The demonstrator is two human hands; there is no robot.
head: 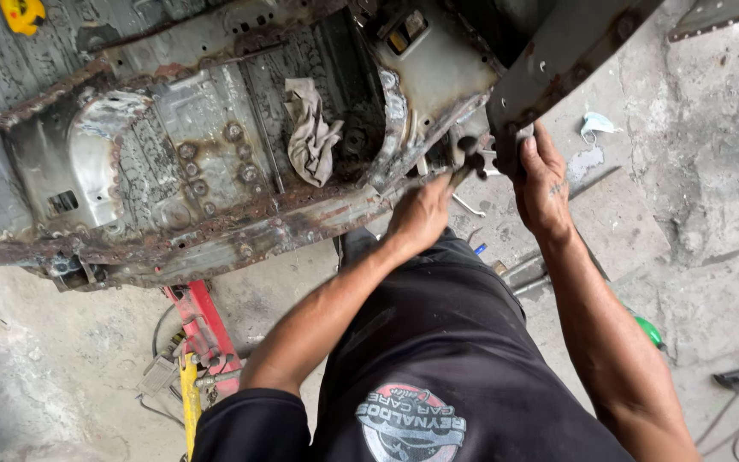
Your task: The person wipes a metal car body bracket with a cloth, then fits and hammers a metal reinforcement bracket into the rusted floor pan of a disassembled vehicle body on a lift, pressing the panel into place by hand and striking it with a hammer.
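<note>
While the left hand (421, 214) grips a dark tool (470, 154), the right hand (542, 184) clasps the grey panel (558, 51).

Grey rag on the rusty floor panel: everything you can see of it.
The rag is a crumpled piece of pale grey-beige cloth, soiled and creased, with loose folds hanging toward its lower end. It lies draped in a ribbed recess of the rusty sheet-metal panel, right of a cluster of round bolt heads and beside a thin rod. Only the panel touches it. The left hand and right hand are off to its right, clear of it.
</note>
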